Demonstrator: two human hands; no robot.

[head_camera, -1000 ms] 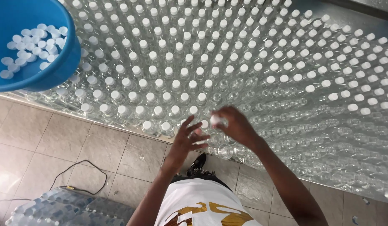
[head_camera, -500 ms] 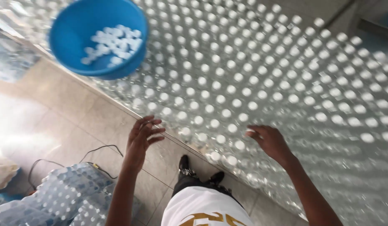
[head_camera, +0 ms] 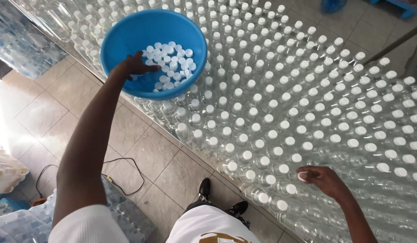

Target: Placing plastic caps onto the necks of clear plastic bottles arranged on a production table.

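Blue plastic is filling the upper left of your view: a round basin (head_camera: 127,36) is resting on top of the bottle necks, and loose white caps (head_camera: 170,67) are lying in a heap on its floor. Your left hand (head_camera: 132,67) is reaching over the near rim into it, fingers (head_camera: 139,57) curled downward just beside the heap; whether they are closing on a cap cannot be told, since the fingertips are hiding behind the knuckles. Your right hand (head_camera: 323,180) is hovering low at the near edge of the clear bottles (head_camera: 307,112), which are standing upright, packed neck to neck, on what looks like a table, their long axes pointing straight up at you. Its fingers (head_camera: 307,173) are pinching together on a single white cap (head_camera: 302,176) at the tips. The open-mouthed bottles (head_camera: 348,157) without caps are lying directly ahead of and beside that right hand, close, while the basin is lying well apart from it, far up and to the left, within reach of your left arm only. Below, tiled floor (head_camera: 141,148), a dark cable (head_camera: 123,171) and wrapped bottle packs (head_camera: 19,225) are showing beside your black shoes (head_camera: 205,189).
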